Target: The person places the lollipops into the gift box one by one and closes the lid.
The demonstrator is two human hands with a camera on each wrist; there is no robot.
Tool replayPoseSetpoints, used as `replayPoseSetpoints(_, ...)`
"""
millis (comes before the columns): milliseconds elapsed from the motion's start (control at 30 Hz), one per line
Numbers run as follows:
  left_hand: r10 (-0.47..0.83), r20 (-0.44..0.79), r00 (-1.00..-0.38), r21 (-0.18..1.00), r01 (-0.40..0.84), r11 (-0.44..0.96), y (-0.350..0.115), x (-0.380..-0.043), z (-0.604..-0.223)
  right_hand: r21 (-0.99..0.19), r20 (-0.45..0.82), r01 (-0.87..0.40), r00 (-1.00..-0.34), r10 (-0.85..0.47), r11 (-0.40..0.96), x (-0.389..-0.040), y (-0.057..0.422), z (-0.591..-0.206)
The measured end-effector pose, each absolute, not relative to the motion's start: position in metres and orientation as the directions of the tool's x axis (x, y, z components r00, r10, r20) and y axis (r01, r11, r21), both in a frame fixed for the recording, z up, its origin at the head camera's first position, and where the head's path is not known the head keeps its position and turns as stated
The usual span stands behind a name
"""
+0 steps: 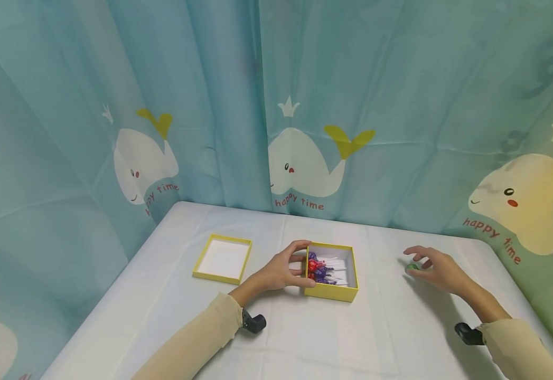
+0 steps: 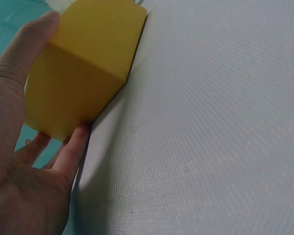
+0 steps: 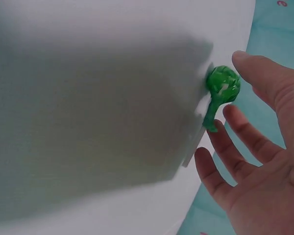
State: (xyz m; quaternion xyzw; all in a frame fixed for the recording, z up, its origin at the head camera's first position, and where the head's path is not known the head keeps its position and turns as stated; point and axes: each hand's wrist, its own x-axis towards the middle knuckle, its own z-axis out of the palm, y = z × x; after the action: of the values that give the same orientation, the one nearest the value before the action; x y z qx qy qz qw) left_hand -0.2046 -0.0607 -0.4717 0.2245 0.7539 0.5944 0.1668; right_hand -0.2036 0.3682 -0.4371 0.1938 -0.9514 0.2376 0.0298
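Note:
A yellow box with a white inside stands near the middle of the table, its top uncovered. Red and purple wrapped lollipops lie in it, white sticks pointing right. My left hand grips the box's left end, thumb on the front wall and fingers at the left side and back. On the right, a green wrapped lollipop lies on the cloth. Around it hovers my right hand, thumb and fingers spread; in the right wrist view no finger is closed on the candy.
A shallow yellow-rimmed lid lies to the left of the box, white inside facing up. White cloth covers the table. Behind and at both sides hang blue-green curtains printed with whales. Each wrist carries a small black camera.

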Motion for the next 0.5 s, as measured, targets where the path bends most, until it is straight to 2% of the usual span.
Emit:
replayPoseSetpoints(167,0.536,0.015,-0.844,0.97,0.143,0.198,-0.0607,-0.2053,-0.4725,-0.463,0.103,-0.332,-0.941,-0.322,0.822,-0.2028,0.3707,-0.4408)
replayPoseSetpoints(500,0.535,0.009,-0.845,0.976,0.124,0.18,-0.0608,-0.2049,-0.472,-0.48,0.092,-0.333,-0.939,-0.331,0.812,-0.2027,0.3735,-0.4434)
